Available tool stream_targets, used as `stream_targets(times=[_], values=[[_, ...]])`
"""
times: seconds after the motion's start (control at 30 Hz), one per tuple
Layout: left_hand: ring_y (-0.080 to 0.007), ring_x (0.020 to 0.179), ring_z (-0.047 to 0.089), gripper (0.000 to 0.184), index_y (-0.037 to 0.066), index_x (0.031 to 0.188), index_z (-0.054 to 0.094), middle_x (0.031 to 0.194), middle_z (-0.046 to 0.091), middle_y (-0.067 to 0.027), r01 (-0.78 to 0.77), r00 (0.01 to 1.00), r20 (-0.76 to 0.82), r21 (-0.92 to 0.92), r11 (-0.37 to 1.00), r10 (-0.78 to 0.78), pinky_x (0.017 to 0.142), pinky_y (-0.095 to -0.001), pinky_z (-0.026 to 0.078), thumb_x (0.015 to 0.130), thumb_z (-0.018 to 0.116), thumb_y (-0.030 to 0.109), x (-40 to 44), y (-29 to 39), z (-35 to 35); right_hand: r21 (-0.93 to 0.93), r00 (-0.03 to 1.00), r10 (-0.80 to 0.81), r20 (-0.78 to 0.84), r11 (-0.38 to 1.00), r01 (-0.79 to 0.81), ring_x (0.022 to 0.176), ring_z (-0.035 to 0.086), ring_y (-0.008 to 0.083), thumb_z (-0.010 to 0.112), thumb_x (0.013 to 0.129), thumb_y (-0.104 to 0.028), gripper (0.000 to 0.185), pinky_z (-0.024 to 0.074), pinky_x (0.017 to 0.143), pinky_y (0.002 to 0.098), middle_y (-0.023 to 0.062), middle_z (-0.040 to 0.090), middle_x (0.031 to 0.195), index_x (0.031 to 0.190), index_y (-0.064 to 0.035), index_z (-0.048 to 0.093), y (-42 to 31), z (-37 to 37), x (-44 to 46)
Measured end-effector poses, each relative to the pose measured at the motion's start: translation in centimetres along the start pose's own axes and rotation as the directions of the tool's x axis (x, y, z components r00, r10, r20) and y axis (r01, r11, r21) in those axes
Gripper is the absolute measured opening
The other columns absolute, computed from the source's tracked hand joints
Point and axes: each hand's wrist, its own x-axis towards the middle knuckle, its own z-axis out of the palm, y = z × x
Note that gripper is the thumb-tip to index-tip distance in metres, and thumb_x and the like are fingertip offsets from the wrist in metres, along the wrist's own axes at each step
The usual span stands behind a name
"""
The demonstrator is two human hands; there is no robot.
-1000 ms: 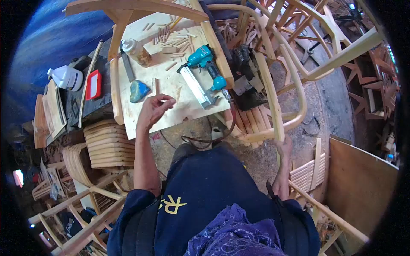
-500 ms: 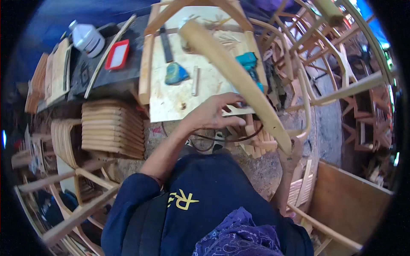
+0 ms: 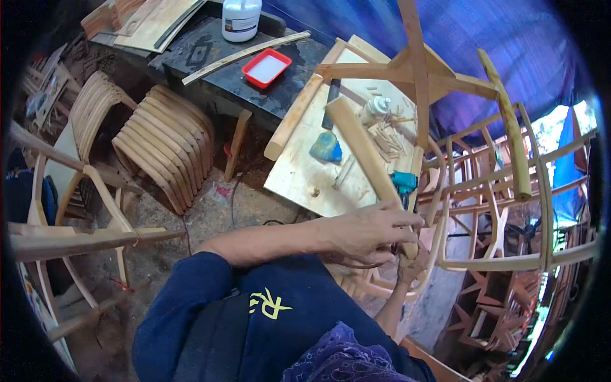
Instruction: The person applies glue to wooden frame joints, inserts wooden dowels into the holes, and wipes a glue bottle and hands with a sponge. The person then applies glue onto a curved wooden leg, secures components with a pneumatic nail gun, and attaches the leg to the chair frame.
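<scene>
My right hand (image 3: 412,266) is closed on the lower end of a long, smooth wooden piece (image 3: 364,149), which slants up over the pale work board (image 3: 289,184). Across that same end lies my left hand (image 3: 372,230), its fingers apart; whether it touches the wood is unclear. On the board are a blue-and-tan lump (image 3: 326,147), a small wooden stick (image 3: 344,172), a bottle (image 3: 377,107), short dowels (image 3: 387,140) and a dark flat bar (image 3: 332,102). The teal nail gun (image 3: 403,182) shows partly beyond the wooden piece.
A dark bench (image 3: 210,54) at the upper left holds a red tray (image 3: 266,68), a white jug (image 3: 241,19) and a curved strip (image 3: 245,56). Stacked curved parts (image 3: 167,143) stand left. Chair frames (image 3: 490,261) stand right. A joined wooden frame (image 3: 420,75) overhangs the board.
The view has swung, shifting the bench and board. My left hand has moved from above the board to the wooden piece's lower end. That piece, in my right hand, has swung up over the board.
</scene>
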Motion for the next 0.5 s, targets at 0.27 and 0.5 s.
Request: stream_targets(times=[0.27, 0.5], values=[[-0.0365, 0.103, 0.071, 0.069, 0.008, 0.128, 0.065, 0.106, 0.074, -0.0177, 0.489, 0.458, 0.569, 0.481, 0.728, -0.683, 0.094, -0.0411, 0.054, 0.073, 0.086, 0.046, -1.9, -8.2, -1.7, 0.058, 0.927, -0.350, 0.138, 0.937, 0.345, 0.108, 0.060, 0.0369, 0.069, 0.072, -0.023, 0.043, 0.0401, 0.100, 0.0504, 0.0135, 0.066, 0.106, 0.113, -0.0104, 0.069, -5.4, -4.9, 9.3], [-0.0215, 0.081, 0.069, 0.067, 0.004, 0.137, 0.057, 0.095, 0.070, -0.0095, 0.747, 0.662, 0.430, -0.313, 0.587, -0.613, 0.072, -0.0346, 0.055, 0.080, 0.086, 0.025, -10.3, -10.0, 2.2, -0.135, 0.927, -0.348, -0.142, 0.934, 0.330, 0.130, 0.052, 0.0333, 0.070, 0.083, -0.016, 0.052, 0.0343, 0.114, 0.0503, 0.0162, 0.055, 0.138, 0.134, -0.0115, 0.061, -7.9, -1.6, 15.5]])
